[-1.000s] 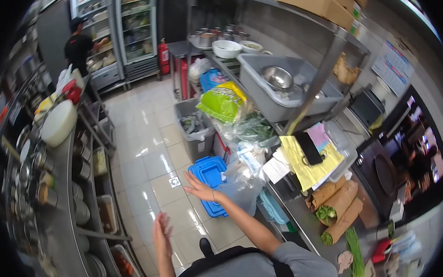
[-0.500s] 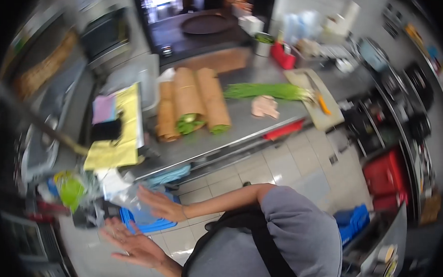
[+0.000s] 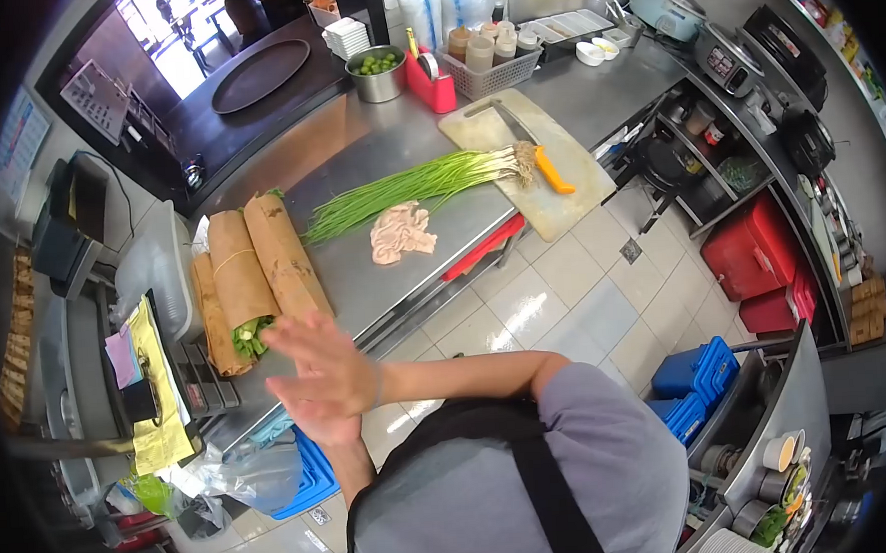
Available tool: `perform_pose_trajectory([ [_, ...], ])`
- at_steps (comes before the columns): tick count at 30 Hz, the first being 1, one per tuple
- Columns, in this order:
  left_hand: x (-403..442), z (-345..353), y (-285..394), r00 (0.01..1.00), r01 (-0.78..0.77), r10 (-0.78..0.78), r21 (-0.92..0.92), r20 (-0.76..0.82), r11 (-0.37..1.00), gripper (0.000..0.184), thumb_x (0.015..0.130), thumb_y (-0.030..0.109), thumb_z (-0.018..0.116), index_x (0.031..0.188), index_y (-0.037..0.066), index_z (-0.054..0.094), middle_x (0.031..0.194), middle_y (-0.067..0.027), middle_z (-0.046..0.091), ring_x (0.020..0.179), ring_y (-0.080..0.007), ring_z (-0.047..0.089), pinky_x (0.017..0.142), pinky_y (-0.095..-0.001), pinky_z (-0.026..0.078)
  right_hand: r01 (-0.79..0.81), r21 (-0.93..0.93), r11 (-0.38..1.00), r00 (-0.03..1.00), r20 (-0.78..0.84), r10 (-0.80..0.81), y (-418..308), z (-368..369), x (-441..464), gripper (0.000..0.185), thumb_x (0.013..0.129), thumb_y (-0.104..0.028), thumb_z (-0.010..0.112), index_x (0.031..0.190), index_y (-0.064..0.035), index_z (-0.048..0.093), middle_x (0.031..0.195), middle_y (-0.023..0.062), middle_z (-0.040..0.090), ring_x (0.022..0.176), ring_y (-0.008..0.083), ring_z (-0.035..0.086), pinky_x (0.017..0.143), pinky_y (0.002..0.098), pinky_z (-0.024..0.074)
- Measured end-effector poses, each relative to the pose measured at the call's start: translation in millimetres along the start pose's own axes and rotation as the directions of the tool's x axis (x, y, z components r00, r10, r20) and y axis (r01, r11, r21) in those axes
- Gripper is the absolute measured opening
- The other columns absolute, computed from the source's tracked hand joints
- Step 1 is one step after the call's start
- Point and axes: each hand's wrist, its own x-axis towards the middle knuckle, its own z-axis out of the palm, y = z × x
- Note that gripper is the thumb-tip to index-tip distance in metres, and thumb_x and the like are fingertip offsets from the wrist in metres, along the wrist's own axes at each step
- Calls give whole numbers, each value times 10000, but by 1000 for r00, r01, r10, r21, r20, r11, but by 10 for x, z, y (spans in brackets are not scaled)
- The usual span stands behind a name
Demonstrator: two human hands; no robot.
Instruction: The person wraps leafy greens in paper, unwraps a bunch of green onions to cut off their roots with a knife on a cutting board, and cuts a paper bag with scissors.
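Kitchen w/ tiled flr (image 3: pixel 534 297); steel counter (image 3: pixel 460 221) runs diag. ahead. Paper-wrapped bundles (image 3: pixel 243 277) of greens lie on it, nearest both hands; thin band round middle one prob. keeps wrap shut. R hand (image 3: pixel 332 357): fingers extended, nothing seen in it. L hand (image 3: pixel 316 419) partly hidden behind R; can't tell if holding anything or touching R. Spring onions (image 3: pixel 408 188) lie w/ root ends on cutting board (image 3: pixel 540 211), prob. keeping roots off steel, nr knife (image 3: pixel 555 172). Onions + crumpled pink item (image 3: pixel 401 234) block stretch btwn bundles & board. Yellow paper (image 3: pixel 161 441) crowds L end.
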Motion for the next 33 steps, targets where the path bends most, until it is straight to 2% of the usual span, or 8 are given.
perform_pose_trajectory([
  [1, 103, 66, -57, 999, -11, 4, -155, -40, 988, 695, 917, 546, 346, 1452, 140, 170, 1522, -122, 91, 1391, -296, 143, 1108, -502, 147, -8, -91, 996, 997, 70, 14, 173, -212, -203, 551, 880, -431, 476, 1383, -234, 369, 1474, 201, 214, 1375, 367, 171, 1059, 560, 83],
  [4, 460, 205, -136, 993, -109, 99, 205, 62, 973, 691, 919, 537, 356, 1455, 143, 167, 1519, -136, 86, 1396, -297, 117, 1110, -499, 138, -291, -208, 934, 936, 140, 323, 457, -750, -691, 594, 858, -387, 542, 1383, -166, 374, 1477, 219, 174, 1372, 387, 157, 1041, 574, 125],
  [8, 967, 145, -311, 986, -149, 159, 636, 42, 757, 639, 944, 475, 341, 1454, 133, 166, 1501, -160, 156, 1382, -294, 178, 1109, -466, 155, -572, -478, 667, 792, -111, 600, 925, -1584, -975, 609, 813, -209, 631, 1370, -142, 394, 1460, 219, 196, 1328, 394, 236, 1032, 498, 235],
  [12, 1598, -38, -746, 978, -209, -2, 977, 209, -33, 686, 883, 257, 564, 1447, 119, 198, 1480, -157, 228, 1366, -310, 222, 1091, -461, 192, -707, -461, 536, 706, -435, 558, 1269, -2287, -1074, 450, 813, -105, 589, 1255, -108, 502, 1316, 174, 386, 1229, 351, 355, 1009, 454, 286],
  [14, 2023, -224, -963, 923, -378, -241, 829, 301, -413, 890, 747, 250, 721, 1446, 98, 191, 1478, -162, 232, 1363, -327, 221, 1086, -467, 193, -761, -410, 502, 646, -546, 534, 1283, -2503, -1019, 395, 818, -81, 584, 1209, -89, 528, 1252, 157, 426, 1187, 328, 390, 995, 420, 309],
  [17, 2616, -633, -1491, 836, -548, -418, 557, 355, -624, 1070, 619, 319, 806, 1448, 96, 167, 1470, -182, 228, 1359, -376, 190, 1075, -529, 174, -794, -387, 468, 598, -633, 491, 1279, -2671, -921, 332, 820, -51, 581, 1152, -68, 559, 1190, 146, 460, 1139, 301, 432, 979, 372, 336],
  [24, 3446, -1297, -2263, 789, -595, -615, 251, -2, -764, 1247, 500, 343, 851, 1454, 136, 74, 1399, -208, 338, 1314, -386, 287, 1042, -587, 203, -831, -435, 347, 553, -713, 430, 1323, -2859, -967, 296, 814, -31, 581, 1109, -52, 578, 1113, 130, 515, 1079, 282, 492, 951, 363, 374],
  [33, 4233, -1300, -2283, 713, -427, -667, 621, -216, -658, 689, 539, 303, 780, 1153, 60, 584, 1077, -219, 612, 1042, -328, 579, 894, -386, 468, -777, -624, -80, 445, -636, 631, 2227, -3267, -1601, 524, 760, -123, 642, 1259, -116, 479, 1230, 120, 513, 1115, 304, 494, 947, 430, 365],
])
